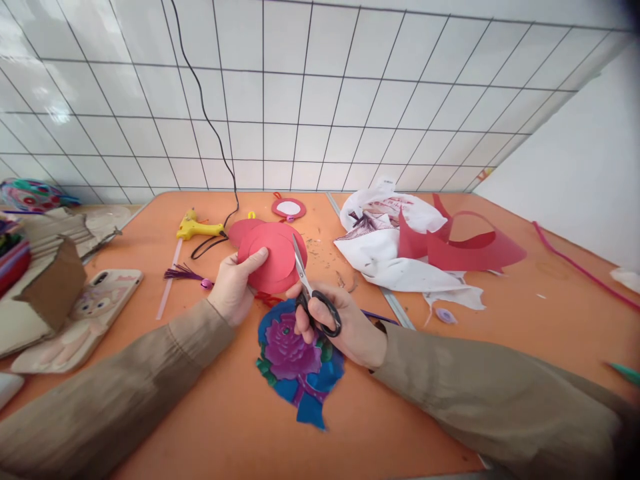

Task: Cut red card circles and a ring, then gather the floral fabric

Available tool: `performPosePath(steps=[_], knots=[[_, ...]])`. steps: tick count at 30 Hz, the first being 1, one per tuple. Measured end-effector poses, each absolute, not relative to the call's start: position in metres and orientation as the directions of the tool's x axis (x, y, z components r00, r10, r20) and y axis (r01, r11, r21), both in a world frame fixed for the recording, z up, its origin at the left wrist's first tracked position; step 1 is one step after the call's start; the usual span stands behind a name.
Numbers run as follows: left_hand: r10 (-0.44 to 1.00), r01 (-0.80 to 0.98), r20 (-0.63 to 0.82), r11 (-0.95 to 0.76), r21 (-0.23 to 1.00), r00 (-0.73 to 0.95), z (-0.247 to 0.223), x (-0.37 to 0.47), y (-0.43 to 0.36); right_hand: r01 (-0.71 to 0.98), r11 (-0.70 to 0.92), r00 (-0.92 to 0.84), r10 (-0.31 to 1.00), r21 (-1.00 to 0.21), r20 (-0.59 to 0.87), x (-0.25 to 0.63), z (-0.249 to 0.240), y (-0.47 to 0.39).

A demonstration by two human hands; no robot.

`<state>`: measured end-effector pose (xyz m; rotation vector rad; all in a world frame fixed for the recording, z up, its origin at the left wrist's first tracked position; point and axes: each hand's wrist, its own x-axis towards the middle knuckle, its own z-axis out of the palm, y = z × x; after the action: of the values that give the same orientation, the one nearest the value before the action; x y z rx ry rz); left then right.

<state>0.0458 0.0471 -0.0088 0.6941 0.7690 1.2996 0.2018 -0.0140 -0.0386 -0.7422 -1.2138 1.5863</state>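
Observation:
My left hand [239, 280] pinches a stack of round red paper pieces [275, 250], thumb on top. A smaller circle overlaps a larger one there. In my right hand [345, 323] is a pair of scissors [303, 270] with black handles, blades pointing up and laid over the right side of the red paper. Whether the blades grip the edge I cannot tell. Beneath my hands lies a blue fabric cutout with a purple flower [293, 353]. Partly hidden behind the held paper is another red round piece [241, 230] with a yellow loop.
A yellow glue gun [197, 227] with a black cord lies back left, near a purple tassel [185, 272]. A phone [95, 313] and cardboard [45, 293] are at left. White plastic bag [390, 257] and red paper offcuts [465, 250] lie back right; a red-rimmed disc [289, 209] sits behind.

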Motion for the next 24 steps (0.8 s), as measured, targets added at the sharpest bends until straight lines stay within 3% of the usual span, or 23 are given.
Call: performPosePath(steps=[24], knots=[[0.989,-0.544,-0.108,0.144,0.827,0.098,-0.0088,0.0435,0.0471,-0.323,-0.041,-0.364,0.928,-0.945,0.084,0.2028,-0.0383,-0.014]])
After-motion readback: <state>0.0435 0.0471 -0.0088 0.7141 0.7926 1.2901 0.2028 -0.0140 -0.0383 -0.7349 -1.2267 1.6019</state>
